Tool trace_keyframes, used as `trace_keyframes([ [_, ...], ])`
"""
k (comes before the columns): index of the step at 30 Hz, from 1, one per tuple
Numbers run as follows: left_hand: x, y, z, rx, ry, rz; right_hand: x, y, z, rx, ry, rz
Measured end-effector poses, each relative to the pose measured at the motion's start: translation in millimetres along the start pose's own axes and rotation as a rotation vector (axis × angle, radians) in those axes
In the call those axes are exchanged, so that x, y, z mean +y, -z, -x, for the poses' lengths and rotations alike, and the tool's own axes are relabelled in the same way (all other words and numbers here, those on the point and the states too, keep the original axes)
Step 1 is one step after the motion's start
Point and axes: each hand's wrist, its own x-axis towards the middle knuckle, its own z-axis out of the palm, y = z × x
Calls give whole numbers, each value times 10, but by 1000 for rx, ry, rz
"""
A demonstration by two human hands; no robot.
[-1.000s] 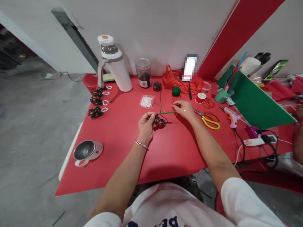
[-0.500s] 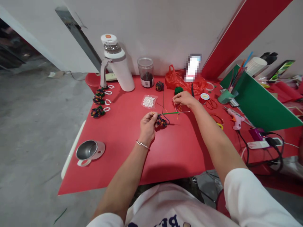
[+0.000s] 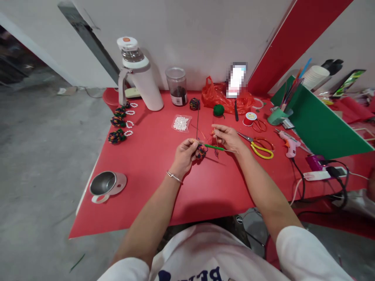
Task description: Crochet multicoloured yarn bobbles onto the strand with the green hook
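My left hand [image 3: 186,154] is closed, pinching a small multicoloured crochet piece [image 3: 201,152] beside a crochet hook [image 3: 214,147] with a green grip and thin metal ends. The hook points right from these fingers, its far end close to my right wrist. Just above the hook, my right hand [image 3: 227,137] is closed in a pinch on a thin yarn strand. Dark yarn runs from the work up to a multicoloured yarn ball [image 3: 194,104]. A green yarn ball [image 3: 218,110] lies beyond my right hand. Both sets of fingertips are partly hidden.
A bag of white beads [image 3: 181,123] lies ahead. Finished yarn pieces with bead loops [image 3: 117,136] line the left, above a steel-lined mug [image 3: 108,185]. A large white bottle [image 3: 146,86] stands behind. Yellow-handled scissors [image 3: 262,150] and a pink glue gun [image 3: 290,143] lie right.
My right hand has come back toward me from near the green yarn ball, drawing the strand along. The hook has tilted down at its right end. The view has shifted slightly.
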Motion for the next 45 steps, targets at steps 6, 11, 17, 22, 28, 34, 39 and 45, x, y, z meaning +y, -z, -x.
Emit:
trace_keyframes([
  [6, -32, 28, -46, -42, 40, -41, 66, -64, 107, -157, -86, -7],
  [11, -61, 62, -61, -32, 52, -53, 52, -55, 91, -142, -40, -58],
  [17, -72, 49, -52, 9, 58, -69, -33, -54, 114, -24, 10, -97],
  [22, -64, 42, -51, 51, 44, -58, -15, -167, 219, 1, 91, 7],
  [28, -17, 54, -35, 68, 9, -4, 7, -273, 274, 39, 166, 50],
  [34, 60, 67, -21, 51, 1, 17, 42, -217, 253, -25, 118, 85],
  [39, 138, 70, -12, 75, -14, 3, -27, -130, 294, -262, 160, 509],
  [45, 185, 106, -45, 127, 1, 14, -59, -17, 255, -319, 518, 1031],
])
